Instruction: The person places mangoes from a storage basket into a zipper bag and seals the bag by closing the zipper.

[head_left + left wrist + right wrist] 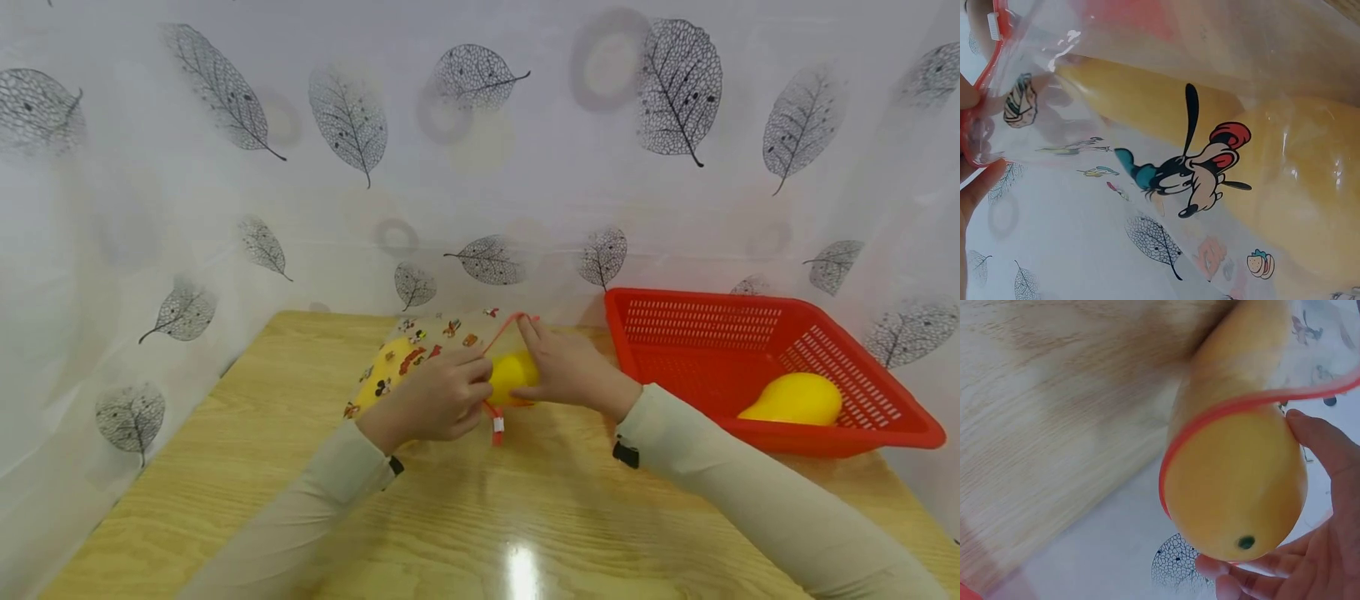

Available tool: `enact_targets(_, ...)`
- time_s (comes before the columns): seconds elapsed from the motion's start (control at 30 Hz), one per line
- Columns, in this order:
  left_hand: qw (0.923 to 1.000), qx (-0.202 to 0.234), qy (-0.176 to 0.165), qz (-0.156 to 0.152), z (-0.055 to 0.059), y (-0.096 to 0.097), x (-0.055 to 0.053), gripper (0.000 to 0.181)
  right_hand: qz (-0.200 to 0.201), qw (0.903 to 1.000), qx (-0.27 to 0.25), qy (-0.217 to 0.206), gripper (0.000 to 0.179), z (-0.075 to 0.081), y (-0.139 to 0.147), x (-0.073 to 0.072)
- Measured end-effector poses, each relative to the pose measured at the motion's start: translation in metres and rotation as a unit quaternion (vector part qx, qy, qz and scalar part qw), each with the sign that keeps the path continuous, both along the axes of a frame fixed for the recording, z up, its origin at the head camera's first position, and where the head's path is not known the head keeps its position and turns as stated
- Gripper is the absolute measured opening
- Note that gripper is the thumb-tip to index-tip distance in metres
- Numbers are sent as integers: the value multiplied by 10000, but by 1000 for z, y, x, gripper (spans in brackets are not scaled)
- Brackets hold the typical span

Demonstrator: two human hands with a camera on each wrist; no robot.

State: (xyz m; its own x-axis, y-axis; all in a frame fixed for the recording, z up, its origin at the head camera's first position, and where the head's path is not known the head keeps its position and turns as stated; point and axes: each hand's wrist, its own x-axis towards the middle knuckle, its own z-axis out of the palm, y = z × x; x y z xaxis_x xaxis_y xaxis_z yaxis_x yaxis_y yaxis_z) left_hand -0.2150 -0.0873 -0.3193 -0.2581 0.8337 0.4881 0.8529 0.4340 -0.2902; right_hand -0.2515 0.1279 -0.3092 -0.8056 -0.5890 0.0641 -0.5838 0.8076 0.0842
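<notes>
A clear zip bag (461,340) with cartoon prints and a red zip edge lies at the back middle of the table. Its red edge is pinched by my left hand (442,396), whose fingertips (982,187) show at the left of the left wrist view. My right hand (566,367) grips a smooth yellow mango-shaped fruit (1235,481) with a dark green dot on its end. The red edge loops across that fruit, so its far part sits inside the bag mouth and its near end sticks out. More yellow fruit (1310,187) fills the bag.
A red plastic basket (697,362) with slotted walls stands at the right back, holding another yellow fruit (798,400). The wooden table (465,525) runs to a leaf-printed white curtain (525,192) behind and at both sides.
</notes>
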Motion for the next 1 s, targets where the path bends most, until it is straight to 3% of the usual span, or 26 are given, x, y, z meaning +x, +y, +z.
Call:
enact_targets(0.17, 10000, 18, 40, -4, -3, 1, -1, 7, -14, 9998, 2, 218, 105, -5, -3, 1)
enact_targets(0.4, 10000, 48, -53, 7, -2, 0, -2, 8, 73, 9999, -47, -89, 112, -7, 2, -3)
enact_targets(0.53, 10000, 69, -37, -17, 0, -2, -3, 8, 98, 9992, -112, -379, 107, -3, 5, -4)
enact_targets(0.8, 9996, 137, 230, -3, 17, -12, -8, 8, -111, 9968, -340, -709, 95, 22, 3, -8)
enact_targets(1.0, 9997, 153, 163, 14, 37, -21, -11, 8, -215, 9978, -221, -591, 94, 42, 0, -12)
